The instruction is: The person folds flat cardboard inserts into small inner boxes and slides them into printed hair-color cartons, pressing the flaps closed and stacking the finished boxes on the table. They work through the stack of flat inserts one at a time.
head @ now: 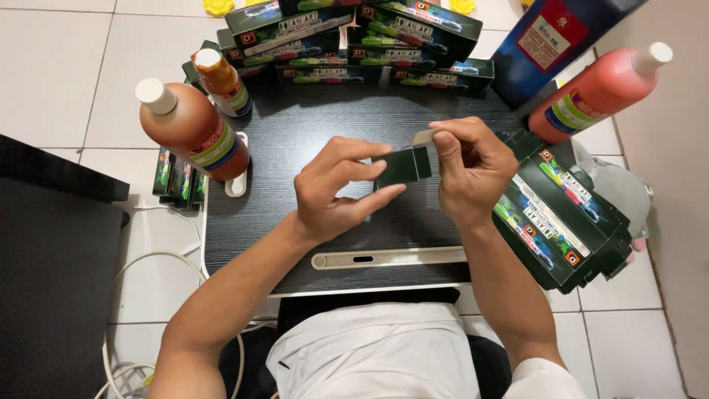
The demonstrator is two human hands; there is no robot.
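Above the small dark wood-grain table (pixel 310 133), my left hand (pixel 336 188) pinches a small dark green carton (pixel 402 165) between thumb and fingers. My right hand (pixel 473 166) grips the carton's other end and pulls a pale flap (pixel 423 137) at its top with thumb and forefinger. The carton hangs a little above the table's middle, between both hands.
Several dark green printed boxes are stacked at the back (pixel 354 37) and at the right (pixel 557 214). Orange-red bottles with white caps stand at left (pixel 188 125), back left (pixel 221 80) and right (pixel 602 89). A blue box (pixel 546 37) leans at back right. Cables lie on the tiled floor (pixel 59 66).
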